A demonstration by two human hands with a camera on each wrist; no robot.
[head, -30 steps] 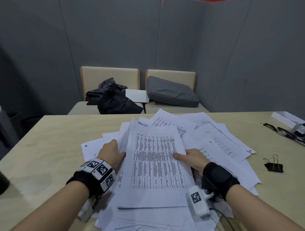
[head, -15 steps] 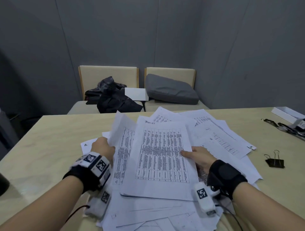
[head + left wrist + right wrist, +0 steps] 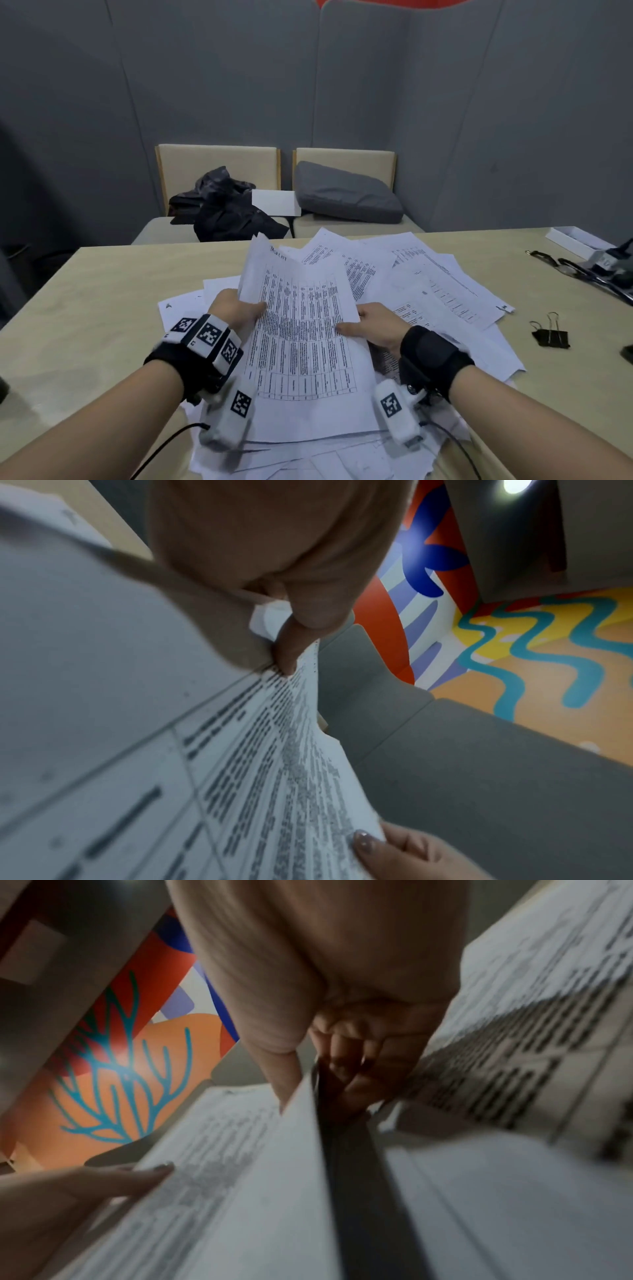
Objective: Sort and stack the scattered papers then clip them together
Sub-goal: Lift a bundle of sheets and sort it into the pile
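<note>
A thin stack of printed table sheets (image 3: 303,339) is lifted and tilted up off the pile of scattered papers (image 3: 428,291) on the table. My left hand (image 3: 236,308) grips the stack's left edge, thumb on top, as the left wrist view shows at the stack (image 3: 260,764). My right hand (image 3: 371,327) pinches its right edge, thumb on the print and fingers underneath, seen close in the right wrist view on the stack (image 3: 219,1191). A black binder clip (image 3: 550,334) lies on the table to the right, apart from both hands.
The light wooden table (image 3: 102,294) carries black straps and a white box (image 3: 575,240) at the far right. Behind it are two beige chairs, one with a dark jacket (image 3: 226,212), one with a grey cushion (image 3: 346,193).
Both hands have taken hold of the top sheets and raised them off the pile, tilting the far edge up; the left hand moved from flat on the papers to gripping the edge.
</note>
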